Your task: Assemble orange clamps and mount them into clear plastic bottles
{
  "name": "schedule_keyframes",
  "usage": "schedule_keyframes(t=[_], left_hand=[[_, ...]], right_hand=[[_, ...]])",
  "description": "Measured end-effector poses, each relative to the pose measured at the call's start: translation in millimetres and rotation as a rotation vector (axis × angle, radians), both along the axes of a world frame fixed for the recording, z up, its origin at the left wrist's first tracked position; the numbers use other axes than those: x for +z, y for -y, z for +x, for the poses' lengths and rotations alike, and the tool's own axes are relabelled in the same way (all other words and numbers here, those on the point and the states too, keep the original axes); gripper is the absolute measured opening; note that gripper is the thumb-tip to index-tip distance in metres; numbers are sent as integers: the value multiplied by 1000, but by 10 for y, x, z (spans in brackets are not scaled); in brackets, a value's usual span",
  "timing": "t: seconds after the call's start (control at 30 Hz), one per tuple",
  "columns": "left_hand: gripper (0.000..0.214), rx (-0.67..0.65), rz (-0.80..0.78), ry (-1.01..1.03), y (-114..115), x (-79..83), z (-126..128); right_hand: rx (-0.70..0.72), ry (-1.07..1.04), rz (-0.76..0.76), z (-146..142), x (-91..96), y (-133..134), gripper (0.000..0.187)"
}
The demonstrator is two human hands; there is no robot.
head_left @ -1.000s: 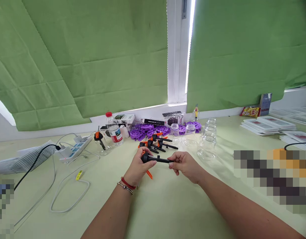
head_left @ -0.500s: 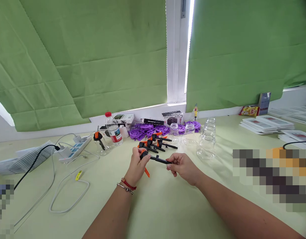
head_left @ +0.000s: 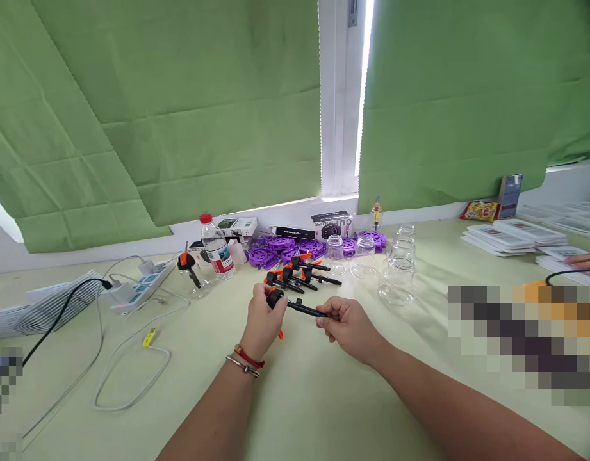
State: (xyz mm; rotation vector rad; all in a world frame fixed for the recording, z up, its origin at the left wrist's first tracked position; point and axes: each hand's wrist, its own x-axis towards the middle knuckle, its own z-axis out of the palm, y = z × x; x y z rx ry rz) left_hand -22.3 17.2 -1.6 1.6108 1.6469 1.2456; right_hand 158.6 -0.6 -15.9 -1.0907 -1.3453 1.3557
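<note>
Both hands hold one small black-and-orange bar clamp (head_left: 297,307) just above the pale green table (head_left: 304,397). My left hand (head_left: 261,320) is closed round its handle end, where an orange trigger shows below the fingers. The far end of the black bar is pinched by my right hand (head_left: 347,326). Just behind them, several more clamps of the same kind (head_left: 299,276) lie in a loose pile.
Purple round plastic parts (head_left: 285,248), clear glass jars (head_left: 395,275), a water bottle (head_left: 216,250) and small boxes line the back. At left lie a power strip (head_left: 141,285) and white cables. Stacked packets (head_left: 506,237) and another person's fingers (head_left: 585,259) are at right.
The clamp has tilted a little, its handle end rising in my left hand, and less of the orange trigger shows. Another person's fingers have appeared at the right edge.
</note>
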Motion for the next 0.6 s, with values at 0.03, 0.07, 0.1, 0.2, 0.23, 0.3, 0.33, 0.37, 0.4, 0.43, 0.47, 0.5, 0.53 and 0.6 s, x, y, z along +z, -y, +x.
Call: schedule_keyframes(t=[0.03,0.07,0.1,0.2,0.23,0.3,0.33,0.37,0.4,0.43,0.47,0.5,0.53,0.6], left_hand=[[25,-14,-1,40,0,-8,-2],[28,-29,2,80,-2,-17,-5],[33,-42,8,117,-4,-24,-9],[45,-87,-7,176,-13,-22,-19],[43,-98,-18,177,-15,-13,-21],[36,-116,-22,154,-15,15,-24],[33,-124,-14,132,-14,32,-26],[30,-131,0,107,-12,49,-29],[29,-139,12,79,-9,66,-33],[28,-148,21,52,-6,82,-38],[28,-156,24,26,-3,94,-45],[28,-168,22,0,-1,104,-54],[27,-182,16,-26,0,110,-64],[24,-224,4,-80,-2,112,-86]], right_hand=[[-3,-1,1,0,-2,-1,13],[0,-1,3,2,-5,-2,13],[12,1,6,3,-9,-1,13],[46,13,30,0,-23,14,11],[53,15,42,-3,-30,21,11],[61,17,64,-11,-52,33,10],[65,19,73,-16,-66,37,10],[71,21,81,-20,-82,41,10],[77,23,89,-25,-96,45,10],[84,24,95,-31,-109,49,10],[88,26,101,-36,-119,53,9],[88,26,104,-41,-125,56,9],[86,24,103,-45,-127,59,9],[70,18,87,-49,-122,58,10]])
